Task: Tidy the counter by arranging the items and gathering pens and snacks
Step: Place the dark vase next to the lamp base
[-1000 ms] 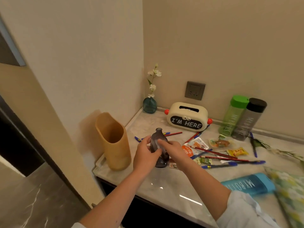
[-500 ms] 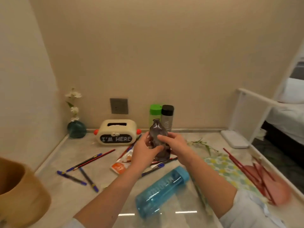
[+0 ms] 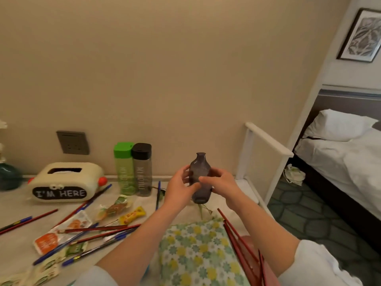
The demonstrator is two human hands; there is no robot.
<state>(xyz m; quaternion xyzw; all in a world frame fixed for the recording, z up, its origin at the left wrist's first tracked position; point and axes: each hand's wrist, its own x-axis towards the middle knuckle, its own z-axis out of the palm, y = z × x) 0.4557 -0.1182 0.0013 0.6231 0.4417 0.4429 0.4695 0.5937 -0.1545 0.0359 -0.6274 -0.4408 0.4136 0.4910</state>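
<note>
A small dark purple glass vase [image 3: 199,172] is held upright above the counter's right end. My left hand [image 3: 179,187] grips its left side and my right hand [image 3: 219,185] grips its right side. Several red and blue pens [image 3: 99,236] lie scattered across the counter [image 3: 16,207] at the left. Among them lie snack packets: an orange and white one [image 3: 61,230], a yellow one [image 3: 132,215] and a clear one [image 3: 112,208]. Both forearms hide part of the counter.
A cream tissue box [image 3: 64,182] reading "I'M HERE" stands at the back left, beside a teal vase [image 3: 9,177]. A green-capped bottle [image 3: 123,168] and a black-capped bottle [image 3: 142,168] stand at the wall. A floral cloth [image 3: 198,254] and red sticks [image 3: 239,244] lie near me. A white rail [image 3: 266,141] edges the counter.
The view has swung right, toward the bed. Both hands have carried the purple vase to the right, past the two bottles. The blue bottle is no longer in sight.
</note>
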